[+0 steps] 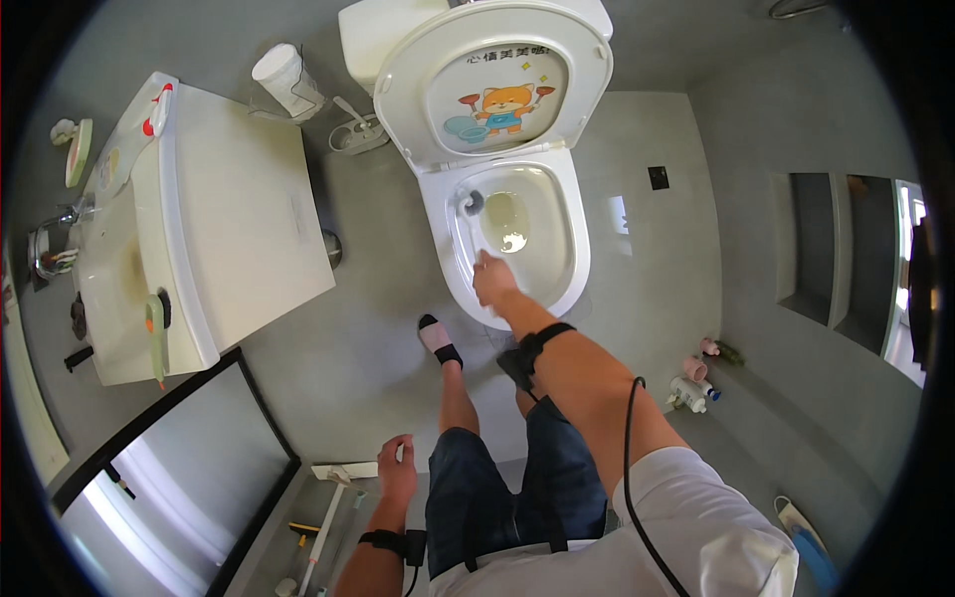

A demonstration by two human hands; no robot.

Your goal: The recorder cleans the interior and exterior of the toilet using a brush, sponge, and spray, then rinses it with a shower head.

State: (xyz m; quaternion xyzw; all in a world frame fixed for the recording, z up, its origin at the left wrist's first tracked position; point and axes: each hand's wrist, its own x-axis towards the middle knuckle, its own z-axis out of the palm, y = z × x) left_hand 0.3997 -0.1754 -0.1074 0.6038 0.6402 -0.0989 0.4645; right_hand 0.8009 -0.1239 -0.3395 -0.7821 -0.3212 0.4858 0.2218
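My right hand (492, 279) is closed around the white handle of a toilet brush (471, 211), over the front left part of the toilet bowl (557, 261). The grey and white brush head rests against the bowl's inner left side, and some water shows beside it. Upright behind the bowl stands the raised toilet lid (594, 75), with a cartoon animal sticker on it. My left hand (397, 466) hangs low beside my left leg, its fingers loosely bent and holding nothing that shows.
A white washbasin cabinet (249, 229) stands at the left, with a green-handled brush (157, 338) on its basin. The brush holder (356, 136) sits on the floor left of the toilet, near a waste bin (288, 85). Several bottles (688, 394) stand by the right wall.
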